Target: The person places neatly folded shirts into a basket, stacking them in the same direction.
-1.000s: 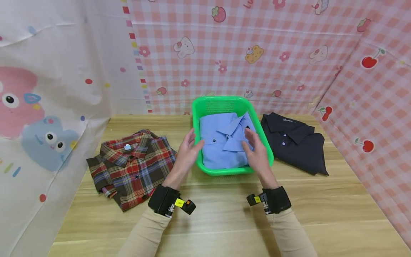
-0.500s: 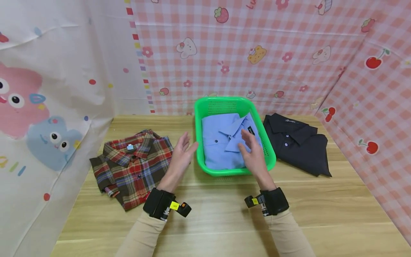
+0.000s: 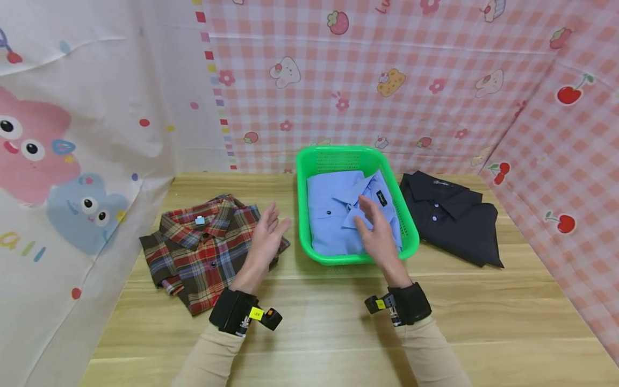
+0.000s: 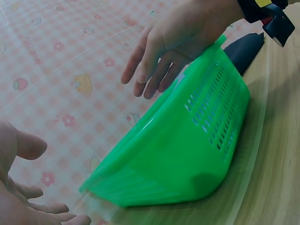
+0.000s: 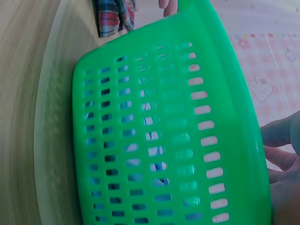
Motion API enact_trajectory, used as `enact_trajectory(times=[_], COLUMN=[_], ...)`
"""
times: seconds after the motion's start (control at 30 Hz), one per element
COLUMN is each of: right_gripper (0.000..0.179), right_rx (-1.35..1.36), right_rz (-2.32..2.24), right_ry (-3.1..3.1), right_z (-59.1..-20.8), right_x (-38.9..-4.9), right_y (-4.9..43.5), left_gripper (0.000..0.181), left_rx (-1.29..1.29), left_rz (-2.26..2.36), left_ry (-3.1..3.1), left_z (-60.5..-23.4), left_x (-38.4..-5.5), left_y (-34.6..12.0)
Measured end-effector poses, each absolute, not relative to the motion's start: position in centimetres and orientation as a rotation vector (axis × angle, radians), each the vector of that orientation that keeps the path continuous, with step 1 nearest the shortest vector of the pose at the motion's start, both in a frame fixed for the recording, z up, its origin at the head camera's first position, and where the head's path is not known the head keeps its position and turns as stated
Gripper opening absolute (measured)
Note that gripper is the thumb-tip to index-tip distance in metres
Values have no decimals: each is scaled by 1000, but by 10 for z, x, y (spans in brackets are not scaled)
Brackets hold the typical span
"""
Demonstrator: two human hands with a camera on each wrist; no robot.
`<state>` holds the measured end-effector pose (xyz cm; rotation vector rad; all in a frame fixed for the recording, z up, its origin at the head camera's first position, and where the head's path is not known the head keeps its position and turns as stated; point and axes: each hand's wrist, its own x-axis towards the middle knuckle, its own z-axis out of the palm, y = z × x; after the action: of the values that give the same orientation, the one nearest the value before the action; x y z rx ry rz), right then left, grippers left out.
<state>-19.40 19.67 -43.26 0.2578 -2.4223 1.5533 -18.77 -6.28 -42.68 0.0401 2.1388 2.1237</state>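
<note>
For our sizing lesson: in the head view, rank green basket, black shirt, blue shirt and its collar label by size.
1. Green basket
2. Black shirt, blue shirt: too alike to rank
3. Blue shirt's collar label

Back wall [image 3: 416,48]: pink-and-white gingham cloth, lightly creased, printed with strawberries [image 3: 338,23], flowers [image 3: 227,78] and rabbits [image 3: 285,72]
Right wall [image 3: 575,166]: matching gingham, dotted with red cherries [image 3: 566,223], meeting the back at a slanting corner line
Left wall [image 3: 116,70]: wrinkled white cloth with scattered coloured dots [image 3: 144,122], a big-eyed pink star [image 3: 34,169] and a blue heart [image 3: 72,220]
Border: small coloured squares [image 3: 209,55] run down where white gives way to gingham
Desk [image 3: 314,338]: pale wood grain, streaked side to side, its far edge along the foot of the back wall
Light: soft, with a pale sheen and faint shadows on the desk
</note>
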Motion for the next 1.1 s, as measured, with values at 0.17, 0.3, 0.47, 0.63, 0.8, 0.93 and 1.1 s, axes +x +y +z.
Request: enact_trajectory(times=[0.17,0.3,0.47,0.63,0.8,0.93,1.1], right_gripper=[51,51,52,53,53,52,51], right_rx=[287,282,295,315,346,356,356], right_rz=[1566,1573,1565,1559,1547,1549,1560], right_ry=[-2413,-2434,-2445,-2433,-2422,-2422,-2430], right_z=[-432,-427,-431,-430,-431,-431,-432], right_x=[-193,-189,-192,-193,-193,-193,-193], right_y=[191,185,184,180,175,170,164], left_gripper=[75,76,78,78,77,77,78], left_rx=[30,15,-16,-45,-42,-41,-53], left_rz=[2124,2128,2125,2127,2141,2146,2142], left_ry=[2146,2147,2146,2143,2135,2137,2131], left_z=[-427,-429,-429,-431,-434,-436,-438], left_x=[-187,-186,-186,-186,-185,-184,-182], left_y=[-68,-70,-73,-76,-78,-81,-85])
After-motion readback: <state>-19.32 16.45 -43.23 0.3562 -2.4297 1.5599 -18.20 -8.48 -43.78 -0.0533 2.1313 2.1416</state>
